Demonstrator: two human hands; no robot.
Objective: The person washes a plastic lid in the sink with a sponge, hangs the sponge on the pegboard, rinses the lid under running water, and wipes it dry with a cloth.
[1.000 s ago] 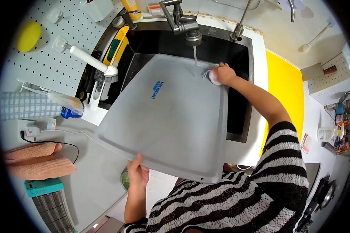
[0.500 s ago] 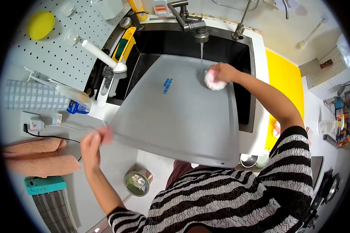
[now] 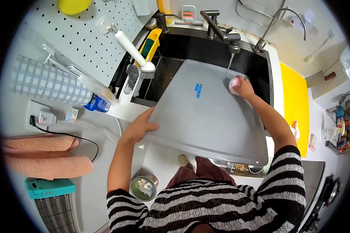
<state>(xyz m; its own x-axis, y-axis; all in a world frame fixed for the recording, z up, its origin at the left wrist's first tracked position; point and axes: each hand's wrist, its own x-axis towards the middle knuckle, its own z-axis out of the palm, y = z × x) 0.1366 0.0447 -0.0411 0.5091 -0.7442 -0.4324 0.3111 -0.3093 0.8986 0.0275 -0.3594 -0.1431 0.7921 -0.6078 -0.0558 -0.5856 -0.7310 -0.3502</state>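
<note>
1. Smooth, raised-rimmed grey plastic tray slants across the black sink, overhanging its near edge.
2. Left hand, half-open, clasps the tray's edge before the sink.
3. Right hand, curled round a soft pink-white wad.
4. Sink's left strip lies uncovered.

Lighting: bright, fairly even; a soft sheen lies on the grey tray, and the black sink sits in shade. Optics: straight edges bow, black vignetting rounds the corners, the peach towel blurs leftward; blue lettering is legible.
</note>
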